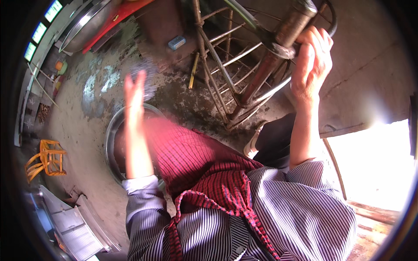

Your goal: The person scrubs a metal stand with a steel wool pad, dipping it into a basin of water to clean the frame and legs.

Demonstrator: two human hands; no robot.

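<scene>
My left hand point(134, 89), blurred, is raised above the rim of a round metal basin point(112, 130). It seems to hold a dark grey, cloth-like thing point(149, 76), too blurred to name surely. My right hand point(313, 62) grips a metal frame point(240, 98) beside the collar of its thick, rusty upright tube point(266, 71). The frame is tapered, made of thin rods, and tilted; my fingertips are partly hidden behind the tube. A red checked apron point(196, 150) covers my lap and part of the basin.
On the floor lie a yellow stick point(193, 71) and a blue-and-white block point(177, 42). A large metal bowl point(85, 29) by a red surface point(120, 19) stands upper left. A small wooden chair point(49, 160) is at left, metal panels point(78, 235) lower left. At right is a bright opening point(375, 166).
</scene>
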